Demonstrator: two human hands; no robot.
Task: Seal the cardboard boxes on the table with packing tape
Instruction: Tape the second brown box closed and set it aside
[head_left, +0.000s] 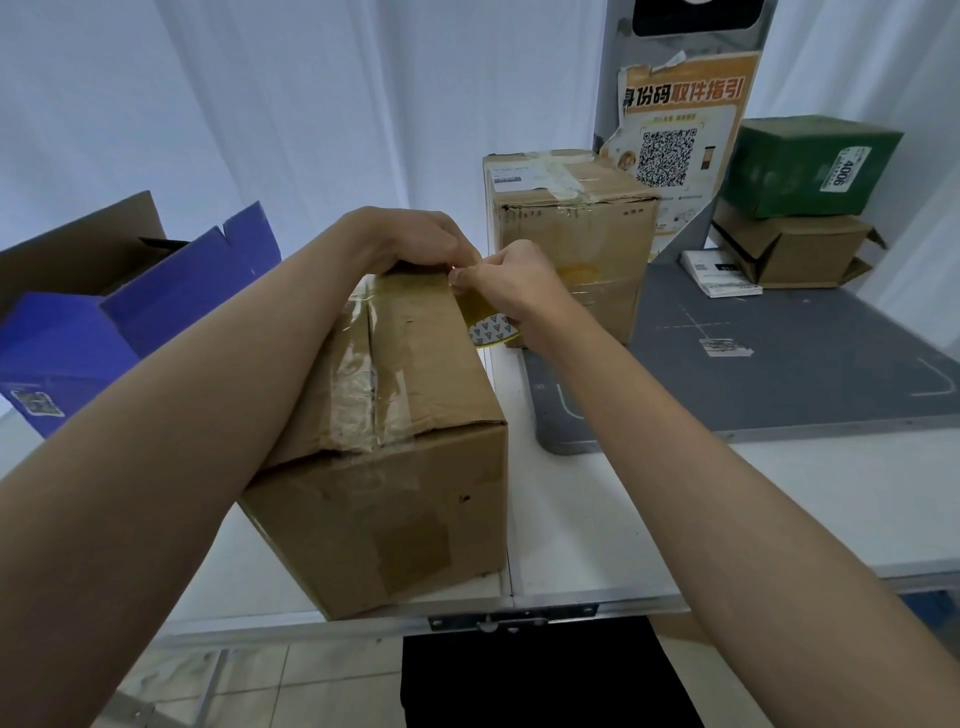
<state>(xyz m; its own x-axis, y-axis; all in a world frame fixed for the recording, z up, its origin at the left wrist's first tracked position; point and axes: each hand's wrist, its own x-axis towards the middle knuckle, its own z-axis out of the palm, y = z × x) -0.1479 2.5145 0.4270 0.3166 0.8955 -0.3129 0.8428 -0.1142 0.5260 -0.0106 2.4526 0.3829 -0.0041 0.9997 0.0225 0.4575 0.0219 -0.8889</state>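
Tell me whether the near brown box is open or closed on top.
Closed. The brown box has its top flaps lying flat, meeting at a seam under clear tape.

- Cardboard box (395, 415): brown, flaps closed, clear tape along top seam; directly under both hands.
- Packing tape roll (491, 327): yellowish, patterned core; beneath right hand.
- Second cardboard box (571, 228): taped, upright; just beyond right hand.

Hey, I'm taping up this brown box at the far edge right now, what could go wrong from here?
1. Both hands meet at the far top edge of the cardboard box: the left hand presses there, the right hand holds the tape roll. The short strip between them may fold onto itself or stick crooked.
2. Old clear tape along the top seam is wrinkled, so new tape may bond poorly.
3. The box sits near the table edge; a hard pull could shift it off.
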